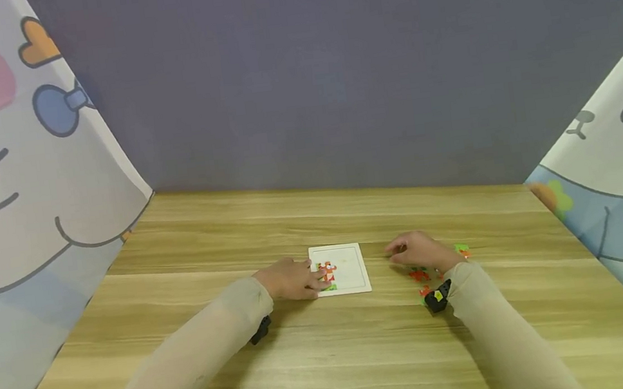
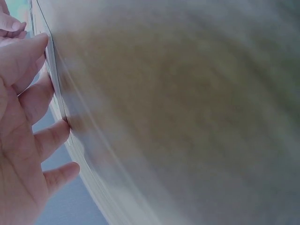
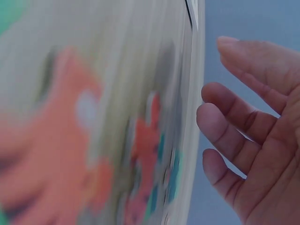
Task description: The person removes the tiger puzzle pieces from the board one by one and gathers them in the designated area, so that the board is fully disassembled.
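Note:
A white square puzzle board [image 1: 352, 274] lies on the table, with several joined red, white and green jigsaw pieces [image 1: 328, 269] along its left side. My left hand [image 1: 293, 279] rests on the board's left edge, its fingers spread over those pieces. Right of the board, my right hand [image 1: 420, 251] hovers above the table with loosely bent fingers. In the right wrist view nothing shows between the fingers of that right hand [image 3: 253, 126]. Loose red and green puzzle pieces [image 1: 418, 275] lie below it, partly hidden by the hand and wrist.
Another loose piece [image 1: 462, 250] lies just right of the right wrist. The wooden table [image 1: 332, 360] meets a grey wall panel [image 1: 297, 79] at the back. Cartoon-printed cloths [image 1: 25, 191] hang on the left and right sides.

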A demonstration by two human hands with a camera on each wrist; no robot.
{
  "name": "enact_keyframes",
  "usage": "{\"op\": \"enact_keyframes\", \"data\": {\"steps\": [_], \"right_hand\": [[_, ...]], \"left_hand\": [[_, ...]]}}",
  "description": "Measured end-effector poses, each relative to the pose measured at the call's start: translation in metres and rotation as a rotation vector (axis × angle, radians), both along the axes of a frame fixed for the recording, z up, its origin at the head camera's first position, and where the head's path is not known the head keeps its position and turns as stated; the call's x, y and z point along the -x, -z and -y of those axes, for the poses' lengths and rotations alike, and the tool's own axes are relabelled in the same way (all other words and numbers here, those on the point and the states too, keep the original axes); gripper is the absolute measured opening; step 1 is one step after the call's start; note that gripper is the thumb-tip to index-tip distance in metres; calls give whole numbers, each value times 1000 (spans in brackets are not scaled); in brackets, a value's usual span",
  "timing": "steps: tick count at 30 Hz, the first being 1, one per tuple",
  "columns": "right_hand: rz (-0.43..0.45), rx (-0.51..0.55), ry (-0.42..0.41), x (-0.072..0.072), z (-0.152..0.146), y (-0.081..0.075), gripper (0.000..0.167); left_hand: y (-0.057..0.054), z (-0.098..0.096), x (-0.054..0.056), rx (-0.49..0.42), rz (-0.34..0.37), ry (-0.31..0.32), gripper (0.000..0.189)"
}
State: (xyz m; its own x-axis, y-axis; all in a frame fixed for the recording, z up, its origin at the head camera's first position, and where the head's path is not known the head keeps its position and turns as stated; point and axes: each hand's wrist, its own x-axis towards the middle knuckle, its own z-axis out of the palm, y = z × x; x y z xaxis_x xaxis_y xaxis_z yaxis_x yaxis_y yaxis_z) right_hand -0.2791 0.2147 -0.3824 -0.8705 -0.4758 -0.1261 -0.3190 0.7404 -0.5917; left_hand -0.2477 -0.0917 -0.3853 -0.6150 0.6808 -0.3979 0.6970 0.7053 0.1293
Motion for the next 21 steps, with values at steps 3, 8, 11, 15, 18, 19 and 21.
{"op": "enact_keyframes", "data": {"steps": [3,8,11,15,18,19,21], "right_hand": [[-16,2,-34,3,10,0,24],[-7,17,-66,6,25,1,23],[10,30,-78,8,33,0,24],[22,44,-110,9,45,0,22],[10,45,-153,11,54,0,21],[-4,40,-166,12,57,0,20],[-30,26,-193,13,64,0,20]], "left_hand": [[1,2,-1,-29,8,-9,40],[-1,3,-2,-48,21,-12,39],[-2,2,-2,-35,20,-13,40],[-2,2,-3,-24,10,-10,40],[-2,1,-3,-20,2,-8,40],[-2,1,-2,-20,2,-8,40],[-2,0,-2,-4,-8,-2,41]]}}
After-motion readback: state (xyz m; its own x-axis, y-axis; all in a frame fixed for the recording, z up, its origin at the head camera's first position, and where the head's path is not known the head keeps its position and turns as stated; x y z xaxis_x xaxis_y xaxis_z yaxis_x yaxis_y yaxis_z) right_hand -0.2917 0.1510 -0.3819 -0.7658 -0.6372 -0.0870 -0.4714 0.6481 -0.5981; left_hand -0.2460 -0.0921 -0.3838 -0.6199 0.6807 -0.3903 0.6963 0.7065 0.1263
